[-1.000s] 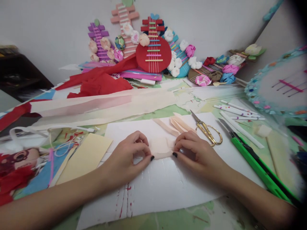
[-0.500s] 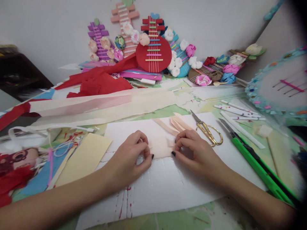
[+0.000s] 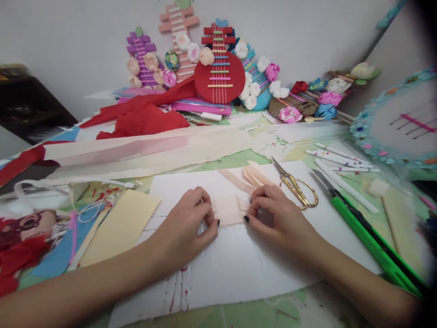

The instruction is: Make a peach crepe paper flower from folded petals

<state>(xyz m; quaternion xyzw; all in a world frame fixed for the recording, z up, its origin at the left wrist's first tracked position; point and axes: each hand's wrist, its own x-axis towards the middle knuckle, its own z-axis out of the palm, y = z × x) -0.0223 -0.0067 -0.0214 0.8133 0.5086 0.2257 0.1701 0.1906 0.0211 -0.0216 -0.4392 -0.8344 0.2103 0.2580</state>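
1. Peach crepe paper piece (image 3: 228, 210): small, roughly square, lying flat on the white foam board (image 3: 239, 273), dead centre between both hands.
2. Left hand (image 3: 186, 223): fingers curled in, thumb and fingertips pinching the piece's left edge. Narrow grip, heel of the hand resting on the board.
3. Right hand (image 3: 275, 217): same on the right edge, fingers bunched tight, dark-nailed thumb tip at the lower right corner.
4. Folded peach strips (image 3: 251, 176): on the board just behind the right hand, fanned out. Can't tell if they touch the piece.
5. Gold scissors (image 3: 296, 187): just right of the right hand, blades shut, tips pointing away from the person.
6. Green utility knife (image 3: 362, 230): further right, blade out, running diagonally off the board's edge.
7. White sticks (image 3: 337, 157): loose bunch beyond the knife.
8. Pale yellow card (image 3: 119, 225): left of the board, near the left wrist.
9. Long cream crepe strips (image 3: 146, 150): laid across the table behind the board.
10. Red crepe paper (image 3: 143, 116): heaped further back, with a red paper lute model (image 3: 220, 75) and paper flowers (image 3: 290, 114) against the wall.
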